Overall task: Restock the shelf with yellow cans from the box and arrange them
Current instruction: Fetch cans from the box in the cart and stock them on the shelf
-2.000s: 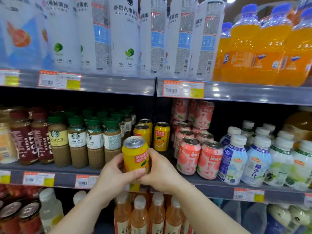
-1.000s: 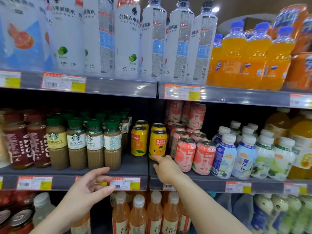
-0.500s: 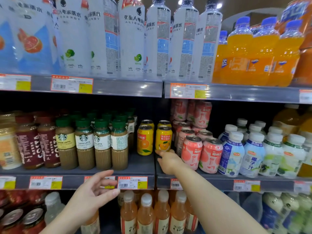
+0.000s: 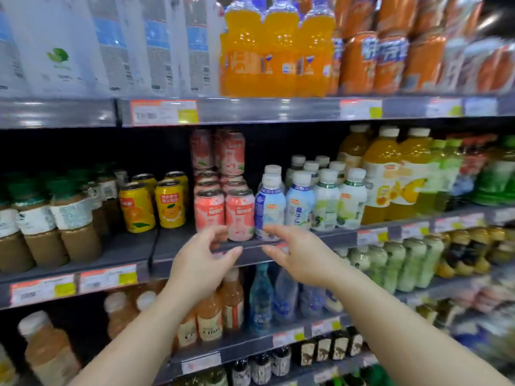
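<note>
Two rows of yellow cans stand on the middle shelf (image 4: 131, 252): a front left yellow can (image 4: 136, 207) and a front right yellow can (image 4: 170, 204), with more behind them. My left hand (image 4: 204, 259) and my right hand (image 4: 298, 257) hover side by side in front of the shelf edge, right of the yellow cans, below the pink cans (image 4: 224, 214). Both hands have relaxed, slightly curved fingers and hold nothing. No box is in view.
Brown latte bottles (image 4: 69, 221) stand left of the yellow cans. White and blue bottles (image 4: 298, 201) and yellow juice bottles (image 4: 390, 174) are to the right. Orange soda bottles (image 4: 276, 51) fill the top shelf. Peach drink bottles (image 4: 209, 316) sit on the shelf below.
The view has swung right. My right hand has pulled back from the front yellow can, and my left hand has risen to the shelf edge; both now hover empty below the pink cans.
</note>
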Available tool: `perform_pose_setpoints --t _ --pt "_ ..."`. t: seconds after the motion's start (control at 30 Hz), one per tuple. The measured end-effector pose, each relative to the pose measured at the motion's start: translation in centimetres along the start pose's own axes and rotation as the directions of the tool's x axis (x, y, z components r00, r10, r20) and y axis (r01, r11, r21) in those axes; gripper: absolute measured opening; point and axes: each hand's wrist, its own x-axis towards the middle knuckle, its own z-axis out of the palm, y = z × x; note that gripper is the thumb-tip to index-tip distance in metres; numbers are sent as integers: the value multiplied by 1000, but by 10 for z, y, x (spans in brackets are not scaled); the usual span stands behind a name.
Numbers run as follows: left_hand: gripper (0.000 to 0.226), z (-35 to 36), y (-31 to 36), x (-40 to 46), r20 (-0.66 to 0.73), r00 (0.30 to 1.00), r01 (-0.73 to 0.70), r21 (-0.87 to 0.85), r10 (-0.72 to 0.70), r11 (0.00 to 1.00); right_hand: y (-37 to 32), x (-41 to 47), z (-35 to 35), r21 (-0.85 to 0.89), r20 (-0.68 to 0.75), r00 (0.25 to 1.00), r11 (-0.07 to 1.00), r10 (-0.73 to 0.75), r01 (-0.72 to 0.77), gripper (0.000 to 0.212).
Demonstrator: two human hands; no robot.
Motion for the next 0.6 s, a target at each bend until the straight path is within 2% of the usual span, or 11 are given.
perform_pose_setpoints --t 0.1,0.2,0.3,0.37,0.43,0.6 --pt "54 94 61 -1 97 993 -75 36 71 997 99 -47 -36 -93 -49 988 985 143 -147 54" --pt "56 195 130 -9 246 961 -160 131 124 978 199 -102 -78 -120 -45 943 936 328 -331 56" --pt "63 297 190 -19 383 908 -290 280 170 915 289 -156 -117 -237 -109 874 842 473 -485 59" --pt "67 361 231 -28 485 862 -333 316 151 888 343 -189 -140 -308 -159 819 760 551 -572 62" --pt "68 417 275 -39 554 818 -372 310 151 875 392 -220 -159 -324 -195 765 696 614 -641 64" --pt "63 553 375 -58 625 727 -506 208 284 837 508 -287 -203 -272 -279 631 571 724 -775 61"
